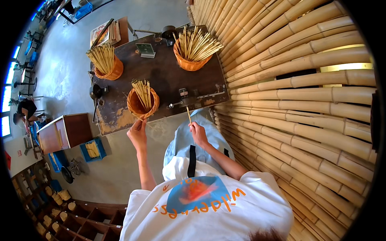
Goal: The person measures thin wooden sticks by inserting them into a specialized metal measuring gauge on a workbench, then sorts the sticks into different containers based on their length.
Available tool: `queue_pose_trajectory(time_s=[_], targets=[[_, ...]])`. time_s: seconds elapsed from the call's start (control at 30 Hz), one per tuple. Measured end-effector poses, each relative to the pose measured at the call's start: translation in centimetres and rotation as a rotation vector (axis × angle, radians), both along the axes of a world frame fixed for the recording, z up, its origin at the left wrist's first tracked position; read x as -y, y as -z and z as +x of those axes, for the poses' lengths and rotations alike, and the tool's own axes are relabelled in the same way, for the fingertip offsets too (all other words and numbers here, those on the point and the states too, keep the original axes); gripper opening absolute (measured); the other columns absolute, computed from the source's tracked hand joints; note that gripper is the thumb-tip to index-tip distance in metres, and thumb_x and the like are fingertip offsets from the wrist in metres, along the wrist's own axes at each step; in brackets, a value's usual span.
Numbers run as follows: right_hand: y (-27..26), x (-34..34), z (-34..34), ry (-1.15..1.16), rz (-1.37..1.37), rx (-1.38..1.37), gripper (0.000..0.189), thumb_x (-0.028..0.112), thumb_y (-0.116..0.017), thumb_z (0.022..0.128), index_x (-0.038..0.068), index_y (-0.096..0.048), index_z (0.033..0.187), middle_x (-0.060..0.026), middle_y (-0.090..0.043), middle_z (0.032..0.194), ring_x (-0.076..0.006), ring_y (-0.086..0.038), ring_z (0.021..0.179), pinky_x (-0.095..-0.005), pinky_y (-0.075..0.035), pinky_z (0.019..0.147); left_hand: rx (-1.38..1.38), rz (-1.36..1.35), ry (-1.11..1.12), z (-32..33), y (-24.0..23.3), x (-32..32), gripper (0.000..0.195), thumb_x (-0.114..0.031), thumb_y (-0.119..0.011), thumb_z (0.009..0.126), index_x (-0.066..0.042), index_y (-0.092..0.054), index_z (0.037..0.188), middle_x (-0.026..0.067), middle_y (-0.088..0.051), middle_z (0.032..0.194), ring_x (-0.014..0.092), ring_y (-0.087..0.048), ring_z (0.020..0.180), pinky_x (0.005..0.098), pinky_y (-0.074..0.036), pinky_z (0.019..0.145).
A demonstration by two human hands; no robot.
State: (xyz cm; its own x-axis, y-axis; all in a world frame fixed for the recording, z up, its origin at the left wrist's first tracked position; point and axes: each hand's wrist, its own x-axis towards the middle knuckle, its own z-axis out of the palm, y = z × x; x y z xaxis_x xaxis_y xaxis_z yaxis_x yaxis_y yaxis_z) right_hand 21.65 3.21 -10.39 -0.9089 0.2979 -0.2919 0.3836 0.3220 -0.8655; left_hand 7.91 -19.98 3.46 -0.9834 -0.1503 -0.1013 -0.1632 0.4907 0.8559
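My left hand (pixel 138 130) is at the near rim of a wicker basket (pixel 142 112), its fingers closed on the rim or on a thin stick there; I cannot tell which. Several thin bamboo sticks (pixel 144 93) lean inside that basket. In my right hand (pixel 197 132) is one thin bamboo stick (pixel 189 115), which points towards the table edge beside a small metal fixture (pixel 182 103). Farther back on the dark worn table (pixel 169 78) are two fuller baskets of sticks, one at the left (pixel 114 70) and one at the right (pixel 193 64).
A small sign (pixel 145 50) and black lamps (pixel 169 32) are on the table. A bamboo pole wall (pixel 289 96) rises close on the right. To the left are a wooden cabinet (pixel 77 129) and a blue crate (pixel 102 147); a person (pixel 27 108) is farther off.
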Motion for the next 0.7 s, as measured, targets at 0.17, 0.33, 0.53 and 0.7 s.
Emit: queue_pose_trajectory(time_s=[0.17,0.33,0.53,0.7], targets=[[-8.1,-4.0,-10.1,0.212,0.006,-0.362,0.011,0.011,-0.051,0.099,0.002,-0.058,0.101,-0.0107,-0.065,0.077,-0.0216,-0.065,0.068,-0.035,-0.05,0.063,0.016,0.012,-0.015,-0.3,0.0,-1.2,0.021,-0.009,-0.074,0.086,0.004,-0.072,0.104,0.0035,-0.073,0.078,0.003,-0.062,0.076,0.0208,-0.049,0.069],[-10.1,-13.1,-25.9,0.561,0.065,-0.833,0.017,0.016,-0.058,0.1,0.0,-0.057,0.103,-0.011,-0.071,0.081,-0.0173,-0.069,0.075,-0.0286,-0.052,0.065,-0.004,0.035,0.03,-0.8,-0.6,-2.6,0.023,-0.009,-0.074,0.086,0.002,-0.073,0.106,0.0041,-0.074,0.081,0.003,-0.063,0.076,0.0207,-0.05,0.07],[-2.6,-18.4,-31.5,0.216,0.269,-0.19,0.032,0.015,-0.067,0.092,-0.002,-0.057,0.117,-0.0234,-0.068,0.102,-0.0337,-0.068,0.088,-0.0403,-0.054,0.078,0.014,0.06,0.091,-1.0,-1.2,-4.4,0.022,-0.008,-0.074,0.086,0.002,-0.073,0.106,0.004,-0.075,0.084,0.002,-0.063,0.077,0.021,-0.051,0.071],[-7.8,-12.2,-24.9,0.296,0.291,-0.331,0.047,0.012,-0.073,0.084,-0.005,-0.052,0.123,-0.0181,-0.064,0.099,-0.0252,-0.061,0.078,-0.0391,-0.05,0.074,0.011,0.112,0.079,-0.5,-0.6,-5.1,0.02,-0.006,-0.073,0.086,0.004,-0.073,0.104,0.0062,-0.075,0.087,0.007,-0.068,0.079,0.0227,-0.054,0.073]])
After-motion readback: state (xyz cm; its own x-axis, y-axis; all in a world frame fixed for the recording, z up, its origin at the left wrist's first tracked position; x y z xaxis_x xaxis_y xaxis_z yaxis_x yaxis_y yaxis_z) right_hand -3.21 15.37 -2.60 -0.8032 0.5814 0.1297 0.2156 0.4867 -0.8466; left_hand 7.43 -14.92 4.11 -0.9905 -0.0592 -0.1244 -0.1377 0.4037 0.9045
